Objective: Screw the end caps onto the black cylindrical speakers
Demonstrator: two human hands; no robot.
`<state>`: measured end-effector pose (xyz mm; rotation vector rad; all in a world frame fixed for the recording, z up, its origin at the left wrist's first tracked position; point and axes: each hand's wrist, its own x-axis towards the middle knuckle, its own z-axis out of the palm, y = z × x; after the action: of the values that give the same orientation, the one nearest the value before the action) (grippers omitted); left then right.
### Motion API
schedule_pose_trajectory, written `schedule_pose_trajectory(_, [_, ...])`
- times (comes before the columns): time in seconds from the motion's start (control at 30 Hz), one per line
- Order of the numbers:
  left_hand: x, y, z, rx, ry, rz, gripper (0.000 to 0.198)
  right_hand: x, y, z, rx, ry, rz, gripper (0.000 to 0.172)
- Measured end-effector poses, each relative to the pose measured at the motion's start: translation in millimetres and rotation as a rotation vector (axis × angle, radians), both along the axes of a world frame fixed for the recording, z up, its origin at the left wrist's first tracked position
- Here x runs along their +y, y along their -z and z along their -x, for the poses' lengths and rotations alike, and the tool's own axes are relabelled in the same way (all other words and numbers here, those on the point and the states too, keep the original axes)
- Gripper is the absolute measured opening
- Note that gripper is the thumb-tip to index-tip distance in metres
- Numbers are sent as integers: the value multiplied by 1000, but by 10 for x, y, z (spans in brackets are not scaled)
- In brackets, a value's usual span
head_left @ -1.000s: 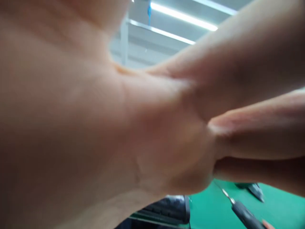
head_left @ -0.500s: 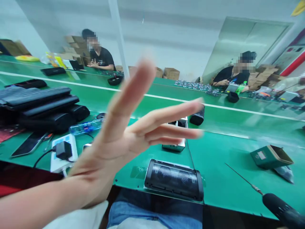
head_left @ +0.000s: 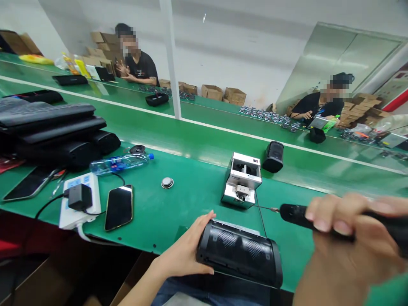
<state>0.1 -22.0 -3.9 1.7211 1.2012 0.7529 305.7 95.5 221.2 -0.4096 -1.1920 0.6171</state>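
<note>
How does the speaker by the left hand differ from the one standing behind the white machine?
The near speaker lies on its side at the table edge, the left hand cupping its end. The far speaker stands upright beyond the white machine, untouched. The near speaker shows a perforated grille; none is discernible on the far speaker. Both are black with rounded ends.

- An electronics assembly workshop: a long green workbench with a green conveyor belt, edged by white lines, behind it.
- Stacked speaker housings at the workbench's left edge, a black speaker at its near edge, an electric screwdriver over its right part.
- A small screw feeder mid-bench.
- A seated co-worker and a second co-worker at the far bench, with rows of small parts.
- Cardboard boxes along the back wall.
</note>
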Motion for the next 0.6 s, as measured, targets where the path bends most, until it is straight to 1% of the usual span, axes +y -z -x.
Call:
schedule_pose_trajectory(0.07, [60, 45, -38, -48, -16, -52, 159, 147, -50, 259, -29, -88, -46, 32])
schedule_pose_trajectory(0.1, [72, 69, -47, -68, -24, -72, 161, 215, -67, 379, -43, -101, -36, 29])
schedule_pose_trajectory(0.13, [76, 89, -51, -77, -25, -89, 163, 278, -76, 484, -52, -92, -11, 28])
schedule_pose_trajectory(0.23, [65, 121, -51, -67, 0, -145, 162, 427, -61, 702, -85, 8, 39, 25])
schedule_pose_trajectory(0.4, [70, 100, -59, -78, 5, -175, 158, 585, 0, 865, -176, 79, 101, 14])
schedule_pose_trajectory(0.5, [73, 81, -70, -67, -1, -176, 157, 661, 13, 923, -158, 144, 143, 14])
schedule_pose_trajectory(0.6, [66, 70, -80, -64, -5, -181, 158, 744, 18, 956, -118, 201, 143, 15])
